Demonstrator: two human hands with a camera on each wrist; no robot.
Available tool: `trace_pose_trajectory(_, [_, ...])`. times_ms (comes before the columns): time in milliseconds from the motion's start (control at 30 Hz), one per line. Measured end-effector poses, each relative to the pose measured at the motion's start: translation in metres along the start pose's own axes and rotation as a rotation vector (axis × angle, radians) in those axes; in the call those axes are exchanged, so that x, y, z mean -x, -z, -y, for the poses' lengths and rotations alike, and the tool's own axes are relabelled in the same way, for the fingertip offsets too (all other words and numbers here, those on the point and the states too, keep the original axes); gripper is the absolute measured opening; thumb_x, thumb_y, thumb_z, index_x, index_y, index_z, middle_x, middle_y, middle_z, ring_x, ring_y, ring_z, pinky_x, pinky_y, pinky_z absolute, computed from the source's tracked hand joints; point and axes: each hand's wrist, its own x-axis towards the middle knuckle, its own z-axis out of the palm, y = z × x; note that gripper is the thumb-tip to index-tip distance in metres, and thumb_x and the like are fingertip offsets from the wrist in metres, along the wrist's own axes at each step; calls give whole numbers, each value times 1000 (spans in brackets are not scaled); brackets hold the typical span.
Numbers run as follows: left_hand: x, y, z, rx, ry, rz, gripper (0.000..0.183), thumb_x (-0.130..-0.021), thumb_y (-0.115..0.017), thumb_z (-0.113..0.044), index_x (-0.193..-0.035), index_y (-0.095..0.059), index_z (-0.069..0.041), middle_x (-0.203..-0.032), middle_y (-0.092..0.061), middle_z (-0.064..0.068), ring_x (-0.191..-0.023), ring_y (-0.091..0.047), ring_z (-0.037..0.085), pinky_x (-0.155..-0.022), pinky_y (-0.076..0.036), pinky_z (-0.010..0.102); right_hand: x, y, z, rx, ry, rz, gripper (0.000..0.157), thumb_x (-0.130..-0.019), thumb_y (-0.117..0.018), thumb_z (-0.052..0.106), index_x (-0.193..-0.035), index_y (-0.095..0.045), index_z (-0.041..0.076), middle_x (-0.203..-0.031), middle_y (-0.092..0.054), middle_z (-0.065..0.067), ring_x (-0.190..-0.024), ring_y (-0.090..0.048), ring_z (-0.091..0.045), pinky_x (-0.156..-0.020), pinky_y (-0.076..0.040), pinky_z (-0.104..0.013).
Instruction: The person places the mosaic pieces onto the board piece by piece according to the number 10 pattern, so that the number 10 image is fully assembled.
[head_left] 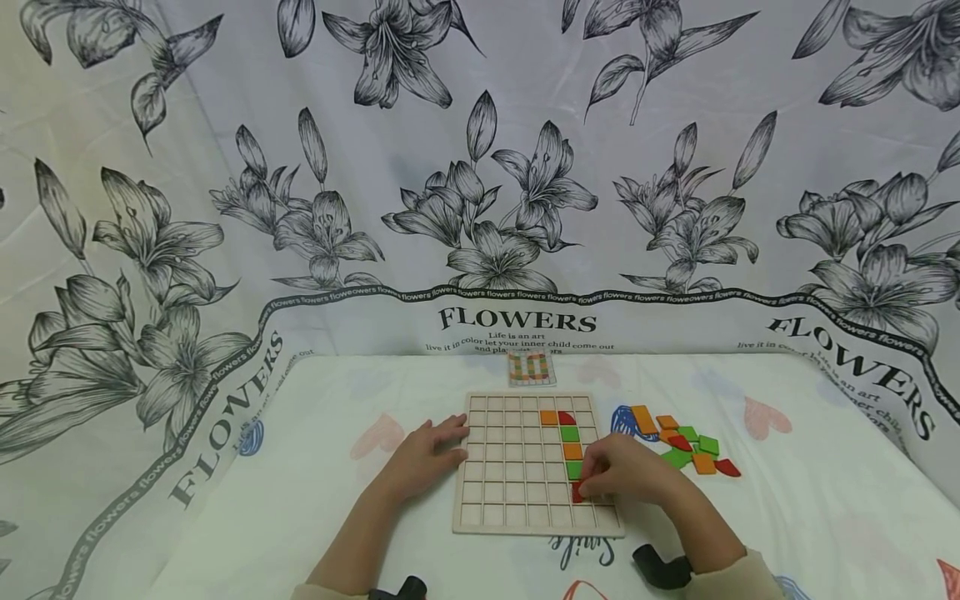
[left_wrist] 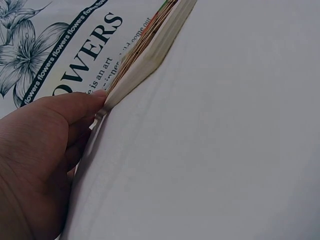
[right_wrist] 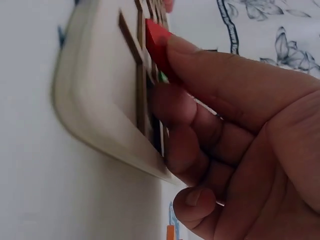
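A wooden grid board [head_left: 495, 492] lies on the table in the head view. My right hand [head_left: 626, 468] is over its right side and pinches a red tile [right_wrist: 159, 46] between thumb and finger, low in a column of tiles. Above that tile in the column are a green tile [head_left: 573, 471], an orange tile [head_left: 572, 451], another green tile [head_left: 570, 433] and a red rounded tile [head_left: 567, 418]. Left of the top one sits an orange square [head_left: 549, 417]. My left hand [head_left: 426, 457] touches the board's left edge with its fingers extended; the thumb is against the edge in the left wrist view.
Right of the board lies a loose pile of orange, green and red tiles, with an orange rectangle [head_left: 643, 420] at its left and a red piece [head_left: 727, 468] at its right. A small pattern card [head_left: 531, 368] lies behind the board. A flower-printed curtain [head_left: 495, 208] hangs at the back.
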Motion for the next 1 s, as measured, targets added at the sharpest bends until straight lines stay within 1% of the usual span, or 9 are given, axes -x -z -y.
trace_pose_trajectory(200, [1,0,-1,-5,0,0,41,-91,-68,-34,-130,-65,-24,-149,-48,-14,-148,-25,38,-122,-20,55,-2,-5,0,60,30,-5,14,-82,-80,26,-74,-69,24,-70,-63,8,-71,-55,-14,-59,-44,-27])
trace_pose_trajectory(267, [1,0,-1,-1,-4,0,41,-91,-68,-34,-130,-65,-23,-149,-48,-14,-148,-25,38,-122,-20,55,-2,-5,0,64,35,-5,14,-82,-80,27,-74,-69,24,-69,-62,9,-71,-55,-14,-58,-43,-27])
trace_pose_trajectory(500, [1,1,-3,20,-8,10,41,-92,-68,-32,-131,-65,-21,-148,-48,-14,-149,-25,32,-123,-19,51,-1,-3,-4,57,54,7,15,-76,-84,23,-78,-69,25,-67,-56,5,-69,-53,-15,-55,-39,-27])
trace_pose_trajectory(633, [0,1,-3,7,-13,9,41,-92,-68,-33,-131,-65,-21,-149,-48,-14,-149,-26,31,-123,-19,51,-1,-2,-4,63,64,3,14,-78,-83,22,-78,-69,25,-68,-57,4,-70,-53,-16,-56,-39,-27])
trace_pose_trajectory(1000, [1,2,-3,18,13,9,42,-91,-68,-35,-131,-65,-23,-149,-47,-13,-149,-24,34,-122,-19,53,0,-3,0,76,45,-1,16,-76,-84,23,-77,-68,25,-68,-57,3,-70,-53,-16,-55,-39,-27])
